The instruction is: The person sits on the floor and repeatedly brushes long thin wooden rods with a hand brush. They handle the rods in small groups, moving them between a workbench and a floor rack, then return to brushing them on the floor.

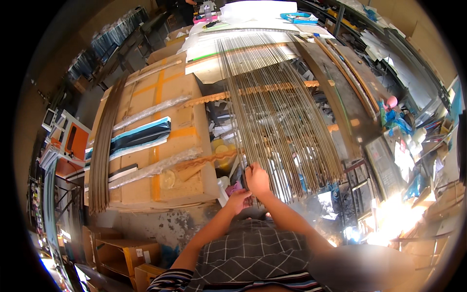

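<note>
Many long thin metal rods (pixel 272 112) lie side by side in front of me, running away toward the far table. They rest across scalloped orange strips (pixel 262 91). At the near left end of the row, my right hand (pixel 258 180) is closed around the end of a rod. Just below and to its left, my left hand (pixel 239 201) has its fingers pinched together near the same rod ends. What sits between those fingers is too small to make out. A pinkish item (pixel 235 189) shows just behind the left hand.
Large cardboard boxes (pixel 187 114) stand at left, bearing a bundle of rods (pixel 103 160), plastic-wrapped strips and a black-and-blue package (pixel 141 137). Wooden bars (pixel 348 73) lie at right. White sheets (pixel 258 10) and a blue tray (pixel 299 18) occupy the far table. Open cartons (pixel 124 255) sit low left.
</note>
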`<action>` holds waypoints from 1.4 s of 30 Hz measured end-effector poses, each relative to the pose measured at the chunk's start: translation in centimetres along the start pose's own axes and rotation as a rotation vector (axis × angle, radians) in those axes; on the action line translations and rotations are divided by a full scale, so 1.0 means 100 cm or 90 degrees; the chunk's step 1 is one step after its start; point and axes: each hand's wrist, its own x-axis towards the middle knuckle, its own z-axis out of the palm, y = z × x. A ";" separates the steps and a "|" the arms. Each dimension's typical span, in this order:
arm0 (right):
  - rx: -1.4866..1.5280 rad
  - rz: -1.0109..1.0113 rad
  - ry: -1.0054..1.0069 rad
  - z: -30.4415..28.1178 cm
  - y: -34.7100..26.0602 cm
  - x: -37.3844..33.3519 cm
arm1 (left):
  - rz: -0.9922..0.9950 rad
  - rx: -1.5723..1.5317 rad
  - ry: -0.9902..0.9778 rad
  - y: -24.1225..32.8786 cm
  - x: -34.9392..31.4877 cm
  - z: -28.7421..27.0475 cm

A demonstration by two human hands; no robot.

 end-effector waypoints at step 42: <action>-0.263 0.032 -0.082 -0.032 0.043 -0.027 | -0.029 -0.193 -0.039 0.003 0.002 0.021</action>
